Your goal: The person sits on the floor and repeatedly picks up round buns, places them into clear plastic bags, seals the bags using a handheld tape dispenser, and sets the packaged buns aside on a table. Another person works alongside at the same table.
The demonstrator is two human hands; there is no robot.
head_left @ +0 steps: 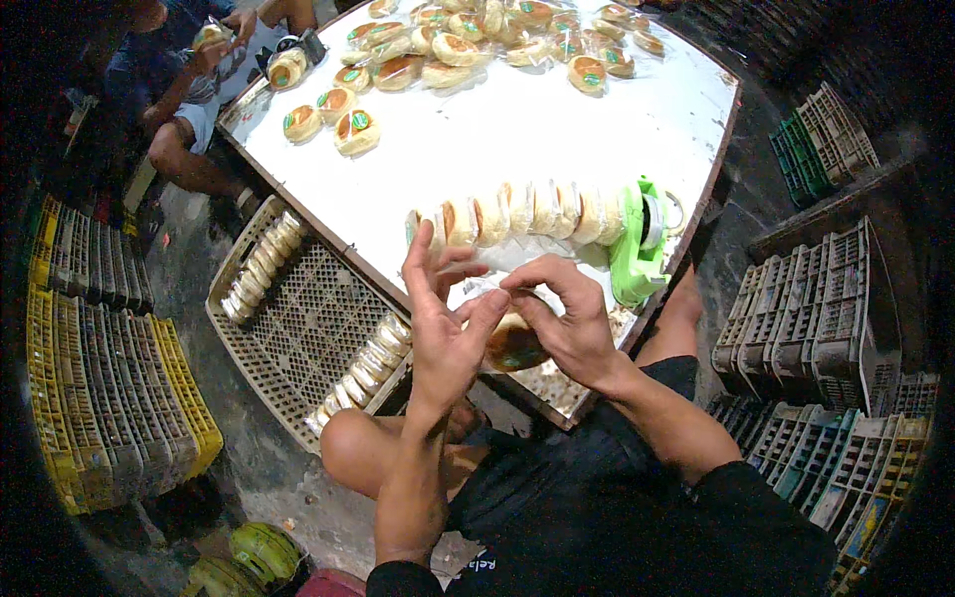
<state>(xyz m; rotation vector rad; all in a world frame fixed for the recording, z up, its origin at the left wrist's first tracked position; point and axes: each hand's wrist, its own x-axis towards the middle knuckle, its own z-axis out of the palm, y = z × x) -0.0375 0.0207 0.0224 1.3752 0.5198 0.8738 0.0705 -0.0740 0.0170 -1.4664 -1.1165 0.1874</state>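
Note:
A round browned bun in a clear plastic bag (517, 343) hangs just above the table's near edge. My right hand (577, 323) is closed in a pinch on the gathered plastic at the top of this bag. At the same spot the thumb of my left hand (448, 323) meets my right fingertips on the plastic, its index finger stretched upward. Beyond my hands a row of bagged buns (537, 212) stands on edge on the white table (477, 139). A green tape dispenser (637, 244) stands at the right end of that row.
More bagged buns with green labels (458, 50) lie heaped at the table's far side. A plastic crate (288, 328) at the left holds two rows of wrapped buns. Stacked crates (114, 388) stand left, others (796, 308) right. Another person's hand (214, 50) holds a bun.

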